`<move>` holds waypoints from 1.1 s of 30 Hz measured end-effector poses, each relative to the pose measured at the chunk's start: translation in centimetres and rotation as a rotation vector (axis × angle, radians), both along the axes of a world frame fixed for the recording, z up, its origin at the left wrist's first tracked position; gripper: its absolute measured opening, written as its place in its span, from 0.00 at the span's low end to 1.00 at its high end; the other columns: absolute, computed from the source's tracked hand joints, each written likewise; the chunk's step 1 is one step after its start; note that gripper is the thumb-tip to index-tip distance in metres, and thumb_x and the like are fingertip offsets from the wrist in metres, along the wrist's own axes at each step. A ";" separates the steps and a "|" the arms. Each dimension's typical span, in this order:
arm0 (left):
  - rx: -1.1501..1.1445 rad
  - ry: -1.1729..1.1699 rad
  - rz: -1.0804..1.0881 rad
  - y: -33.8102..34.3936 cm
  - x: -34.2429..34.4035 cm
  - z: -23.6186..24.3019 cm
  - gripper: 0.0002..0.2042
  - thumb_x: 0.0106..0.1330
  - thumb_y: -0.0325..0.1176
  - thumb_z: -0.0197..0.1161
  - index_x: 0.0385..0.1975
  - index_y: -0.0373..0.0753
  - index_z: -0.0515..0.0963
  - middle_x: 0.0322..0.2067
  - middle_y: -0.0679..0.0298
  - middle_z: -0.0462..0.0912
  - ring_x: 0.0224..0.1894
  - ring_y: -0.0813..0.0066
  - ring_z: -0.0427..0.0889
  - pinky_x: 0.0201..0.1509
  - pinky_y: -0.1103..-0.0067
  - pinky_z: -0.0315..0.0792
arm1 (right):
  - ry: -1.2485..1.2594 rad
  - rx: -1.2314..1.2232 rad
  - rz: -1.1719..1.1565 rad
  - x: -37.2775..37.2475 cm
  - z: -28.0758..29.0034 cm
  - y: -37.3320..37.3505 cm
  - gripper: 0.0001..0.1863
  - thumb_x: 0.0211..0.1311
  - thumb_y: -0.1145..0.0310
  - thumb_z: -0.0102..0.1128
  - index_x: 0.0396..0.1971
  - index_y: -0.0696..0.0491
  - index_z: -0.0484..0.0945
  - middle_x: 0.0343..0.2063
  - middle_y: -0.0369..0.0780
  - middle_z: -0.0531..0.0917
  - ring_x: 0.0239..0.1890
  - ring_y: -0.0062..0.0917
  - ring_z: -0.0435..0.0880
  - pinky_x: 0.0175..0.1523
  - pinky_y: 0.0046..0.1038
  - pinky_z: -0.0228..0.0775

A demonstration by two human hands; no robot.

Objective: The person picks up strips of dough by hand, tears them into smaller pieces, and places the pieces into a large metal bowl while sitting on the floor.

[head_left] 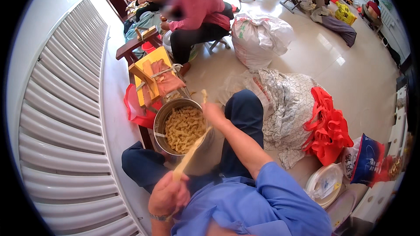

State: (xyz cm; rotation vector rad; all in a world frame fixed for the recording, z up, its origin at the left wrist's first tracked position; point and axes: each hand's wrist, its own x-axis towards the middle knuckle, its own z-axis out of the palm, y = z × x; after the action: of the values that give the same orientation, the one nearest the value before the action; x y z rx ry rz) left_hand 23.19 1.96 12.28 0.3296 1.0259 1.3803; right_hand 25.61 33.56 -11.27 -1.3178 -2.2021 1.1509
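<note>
A blue shirt (227, 207) lies nearest. The left hand (168, 192) is closed round a pale strip (190, 158); the right hand (213, 114) grips its far end beside the metal bucket (161, 124). A radiator (65, 129) bounds the left; glossy floor (313, 59) spreads right.

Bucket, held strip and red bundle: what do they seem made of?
Bucket: probably stainless steel, smooth, judging by its grey sheen.
Strip: unclear, perhaps dough or plant fibre; it looks pale yellow, matte.
Red bundle: likely thin fabric, matte, judging by its soft folds.
</note>
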 end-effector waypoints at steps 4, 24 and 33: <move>-0.016 -0.053 0.024 0.7 0.1 -1.1 0.10 0.75 0.33 0.52 0.48 0.33 0.71 0.18 0.66 0.67 0.14 0.78 0.64 0.21 0.77 0.64 | -0.044 -0.016 -0.087 3.0 1.8 0.6 0.25 0.73 0.53 0.41 0.40 0.62 0.79 0.38 0.59 0.83 0.47 0.56 0.80 0.52 0.51 0.70; 0.054 -0.302 0.380 1.4 -1.5 -9.2 0.21 0.75 0.26 0.51 0.66 0.43 0.61 0.46 0.56 0.80 0.54 0.60 0.80 0.57 0.70 0.79 | 0.458 0.817 0.937 11.1 15.4 -18.2 0.22 0.56 0.72 0.61 0.54 0.45 0.78 0.59 0.40 0.76 0.63 0.31 0.74 0.64 0.37 0.65; 0.088 -0.393 0.328 -0.2 -2.1 -10.5 0.24 0.78 0.29 0.47 0.71 0.43 0.53 0.46 0.54 0.79 0.49 0.65 0.82 0.52 0.72 0.79 | 0.369 0.854 1.028 8.7 15.0 -19.6 0.17 0.51 0.68 0.62 0.45 0.47 0.79 0.43 0.32 0.79 0.50 0.24 0.80 0.57 0.32 0.68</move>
State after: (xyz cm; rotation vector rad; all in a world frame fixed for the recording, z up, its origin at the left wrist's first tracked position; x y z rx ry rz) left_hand 21.06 1.77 1.81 -0.0535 0.7117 1.7064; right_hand 34.34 13.92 3.72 0.3906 -2.5732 0.4439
